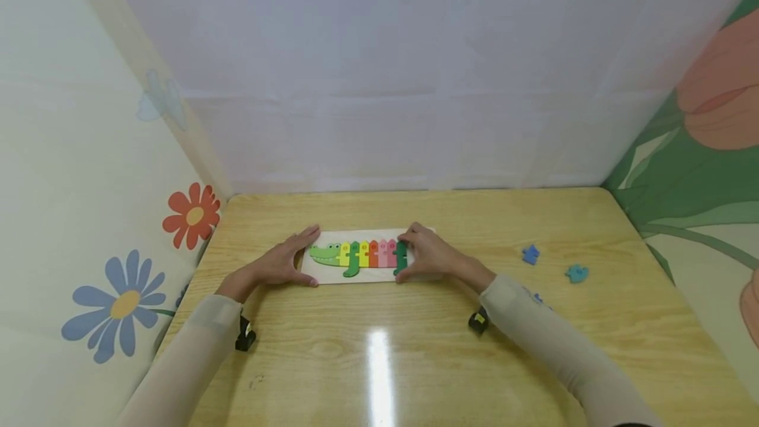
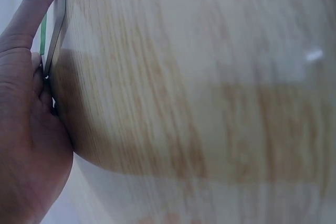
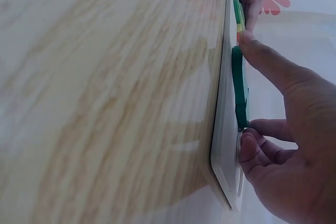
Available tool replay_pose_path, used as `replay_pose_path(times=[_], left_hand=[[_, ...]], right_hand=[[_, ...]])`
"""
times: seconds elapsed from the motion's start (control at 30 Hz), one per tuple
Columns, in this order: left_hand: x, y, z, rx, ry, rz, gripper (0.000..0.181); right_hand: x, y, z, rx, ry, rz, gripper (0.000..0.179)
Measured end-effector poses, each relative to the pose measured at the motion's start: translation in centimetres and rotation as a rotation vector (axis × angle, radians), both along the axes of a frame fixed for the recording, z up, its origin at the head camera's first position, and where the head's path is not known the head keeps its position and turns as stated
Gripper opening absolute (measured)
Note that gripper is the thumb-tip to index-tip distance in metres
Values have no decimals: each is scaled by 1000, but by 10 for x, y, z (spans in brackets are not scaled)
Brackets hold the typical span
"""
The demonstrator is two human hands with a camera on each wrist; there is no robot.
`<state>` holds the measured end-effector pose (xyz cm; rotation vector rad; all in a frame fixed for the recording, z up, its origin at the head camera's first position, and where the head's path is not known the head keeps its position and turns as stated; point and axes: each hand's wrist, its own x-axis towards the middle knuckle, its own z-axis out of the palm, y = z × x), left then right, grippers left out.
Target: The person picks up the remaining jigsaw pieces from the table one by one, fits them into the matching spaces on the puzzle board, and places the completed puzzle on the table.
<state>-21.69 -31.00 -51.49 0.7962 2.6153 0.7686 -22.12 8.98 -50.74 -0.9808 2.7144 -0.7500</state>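
A wooden puzzle board with a colourful crocodile lies on the table. Its green head is at the left, followed by several yellow, green, orange and pink pieces. My left hand holds the board's left end, thumb at the near edge and fingers at the far edge. At the crocodile's right end, my right hand grips a dark green puzzle piece between thumb and fingers. That piece sits on or just above the board; I cannot tell if it is fully seated. The left wrist view shows the left hand along the board's edge.
To the right on the wooden table lie a blue puzzle piece and a teal puzzle piece. Another blue piece is partly hidden by the right sleeve. A pale curtain hangs behind the table.
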Motion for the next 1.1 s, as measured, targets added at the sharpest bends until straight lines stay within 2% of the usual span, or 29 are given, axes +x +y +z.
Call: replay_pose_path(times=[0.27, 0.77, 0.93, 1.1], left_hand=[[1, 0, 0, 2, 1, 0, 122], [-1, -1, -3, 5, -7, 10, 122], [-1, -1, -3, 7, -10, 11, 122], [-2, -2, -5, -5, -8, 16, 122]], right_hand=[[-1, 1, 0, 2, -30, -12, 91], [0, 7, 9, -7, -58, -6, 95], [-1, 15, 14, -32, -70, -37, 94], [-3, 24, 20, -65, -72, -29, 90]])
